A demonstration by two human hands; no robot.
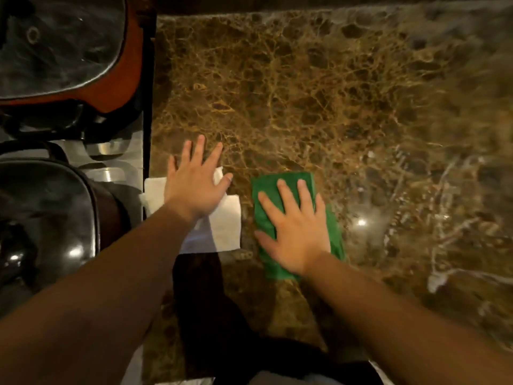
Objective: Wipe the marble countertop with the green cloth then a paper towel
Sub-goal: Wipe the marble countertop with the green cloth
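Observation:
A brown veined marble countertop [319, 87] fills most of the view. My right hand [294, 229] lies flat, fingers spread, pressing on a folded green cloth [266, 184] near the counter's front. My left hand [194, 182] rests flat with fingers apart on a white paper towel [226, 226] at the counter's left edge, just left of the cloth. Part of each is hidden under the palms.
Left of the counter is a stove with a glass-lidded orange pan [61, 43] at the back and a dark lidded pot [41, 215] at the front. The marble stretches to the right and back, with glossy reflections [361, 222].

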